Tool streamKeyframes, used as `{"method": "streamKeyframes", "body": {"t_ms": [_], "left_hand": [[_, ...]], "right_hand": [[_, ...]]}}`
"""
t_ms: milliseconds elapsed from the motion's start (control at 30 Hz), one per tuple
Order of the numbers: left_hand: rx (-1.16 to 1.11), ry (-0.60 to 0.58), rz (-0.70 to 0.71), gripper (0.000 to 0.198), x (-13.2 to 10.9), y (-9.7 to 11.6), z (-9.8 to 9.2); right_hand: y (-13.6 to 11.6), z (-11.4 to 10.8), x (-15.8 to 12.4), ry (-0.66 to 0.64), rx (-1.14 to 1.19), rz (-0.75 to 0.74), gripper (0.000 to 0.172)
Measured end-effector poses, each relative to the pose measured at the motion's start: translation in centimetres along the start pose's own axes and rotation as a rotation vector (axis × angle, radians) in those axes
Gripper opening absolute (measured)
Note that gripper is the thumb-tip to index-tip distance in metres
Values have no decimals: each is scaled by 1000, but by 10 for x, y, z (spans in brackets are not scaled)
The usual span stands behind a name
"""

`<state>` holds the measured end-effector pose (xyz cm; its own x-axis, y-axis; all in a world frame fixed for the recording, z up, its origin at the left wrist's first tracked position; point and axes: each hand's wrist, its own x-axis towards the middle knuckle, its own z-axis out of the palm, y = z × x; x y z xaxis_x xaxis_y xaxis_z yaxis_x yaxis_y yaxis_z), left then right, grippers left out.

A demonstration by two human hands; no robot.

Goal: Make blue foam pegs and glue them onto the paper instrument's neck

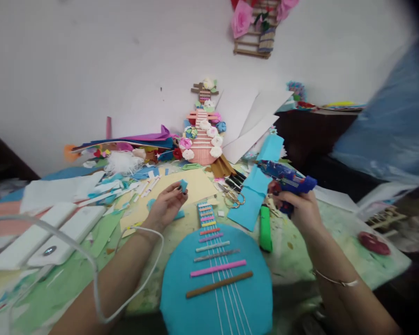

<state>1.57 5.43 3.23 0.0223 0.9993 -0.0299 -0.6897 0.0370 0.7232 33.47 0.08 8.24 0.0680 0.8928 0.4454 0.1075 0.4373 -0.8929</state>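
Note:
My left hand (167, 204) pinches a small blue piece (183, 185) between thumb and fingertips, above the table left of centre. On the right, my right hand (298, 204) is wrapped round the handle of a blue glue gun (288, 177), its nozzle pointing left. Between my forearms lies a round blue guitar-shaped craft (181, 260) with white strings and a short neck, crossed by pink, brown, grey and other coloured strips. Its lower end reaches past the table's front edge. Blue paper (253, 197) lies beside the glue gun, with a green object (266, 228) below it.
A flower-covered guitar craft (204, 149) stands against the wall. Scissors (234, 199) and black pens (235, 180) lie right of centre. A white cable (94, 270) loops over my left forearm. White devices (68, 235) lie left, a red object (374, 243) right.

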Motion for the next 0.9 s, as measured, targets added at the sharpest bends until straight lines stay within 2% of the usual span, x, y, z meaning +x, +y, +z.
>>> {"method": "streamKeyframes", "body": {"t_ms": [33, 100, 200, 267, 333, 467, 567, 667, 767, 800, 833, 900], "left_hand": [[5, 9, 18, 17, 1, 2, 0], [20, 21, 57, 17, 0, 7, 0], [39, 19, 82, 16, -2, 12, 3], [51, 4, 83, 16, -4, 13, 4], [68, -9, 78, 16, -4, 13, 5], [90, -4, 89, 16, 0, 11, 1], [90, -10, 120, 17, 3, 9, -4], [120, -5, 118, 18, 3, 8, -5], [172, 21, 77, 20, 1, 6, -4], [187, 26, 62, 21, 0, 6, -4], [203, 31, 50, 22, 0, 5, -4], [230, 34, 39, 23, -1, 6, -4]], "right_hand": [[0, -14, -5, 67, -234, -80, 17], [4, -43, -18, 41, -739, -160, 22], [20, -81, -42, -95, -1204, -35, 29], [33, -102, -57, -193, -1332, 89, 28], [45, -118, -68, -237, -1355, 143, 26], [54, -141, -74, -268, -1353, 180, 24], [50, -146, -72, -245, -1383, 189, 17], [38, -125, -64, -145, -1435, 152, 13], [19, -70, -57, -66, -1323, 42, 20], [14, -48, -55, -121, -1199, 24, 21], [11, -25, -54, -253, -1059, 31, 22], [10, 13, -53, -489, -859, 160, 26]]}}
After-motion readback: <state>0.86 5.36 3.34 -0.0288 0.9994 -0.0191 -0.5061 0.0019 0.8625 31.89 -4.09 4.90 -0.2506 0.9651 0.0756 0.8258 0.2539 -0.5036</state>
